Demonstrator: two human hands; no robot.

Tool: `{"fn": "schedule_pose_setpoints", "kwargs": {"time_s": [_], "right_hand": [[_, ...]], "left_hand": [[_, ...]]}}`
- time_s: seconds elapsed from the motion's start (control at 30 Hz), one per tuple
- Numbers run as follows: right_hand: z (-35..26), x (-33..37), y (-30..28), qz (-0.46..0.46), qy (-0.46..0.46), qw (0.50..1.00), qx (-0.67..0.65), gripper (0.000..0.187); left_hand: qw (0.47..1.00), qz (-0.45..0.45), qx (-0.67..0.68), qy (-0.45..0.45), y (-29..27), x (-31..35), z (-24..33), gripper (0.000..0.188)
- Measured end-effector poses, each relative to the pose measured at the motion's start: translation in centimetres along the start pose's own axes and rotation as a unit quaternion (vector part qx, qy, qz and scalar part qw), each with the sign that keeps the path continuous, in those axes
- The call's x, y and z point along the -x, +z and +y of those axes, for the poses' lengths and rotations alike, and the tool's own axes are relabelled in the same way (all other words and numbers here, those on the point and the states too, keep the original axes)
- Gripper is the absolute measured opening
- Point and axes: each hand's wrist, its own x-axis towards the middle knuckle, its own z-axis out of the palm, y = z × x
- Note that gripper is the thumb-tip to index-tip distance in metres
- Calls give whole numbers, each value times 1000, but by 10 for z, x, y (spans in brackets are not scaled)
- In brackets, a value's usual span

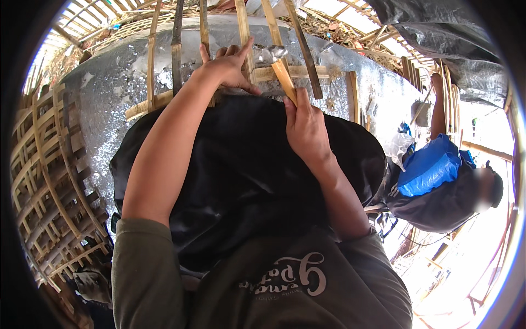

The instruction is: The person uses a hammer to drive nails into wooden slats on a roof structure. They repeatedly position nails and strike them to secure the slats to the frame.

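By the silvery sheet (104, 120), several slats (153, 55) already cross a bar (312, 72), though the work looks unfinished, left hand (222, 70) splayed against one, right hand's (308, 123) fingers wrapped round the hammer (284, 77) just beside.

Strong daylight burns the lower right to white and pierces the bamboo slats (82, 21) at upper left. The silvery sheet (107, 118) glints in patches — the black cloth (241, 148) sinks dark. Slats bend toward the black, violet-fringed rim.
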Motion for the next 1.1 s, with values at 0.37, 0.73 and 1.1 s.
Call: {"fn": "schedule_pose_setpoints", "kwargs": {"time_s": [0.37,0.73,1.1], "right_hand": [[2,0,5,1,-3,1000,-3,22],[-10,-2,0,-62,70,996,5,19],[-22,2,-4,-62,102,992,35,18]], "left_hand": [[1000,4,-12,-8,-1,2,-1,153],[1000,-4,-1,4,0,0,-4,158],[1000,9,1,12,5,-5,-7,160]]}}
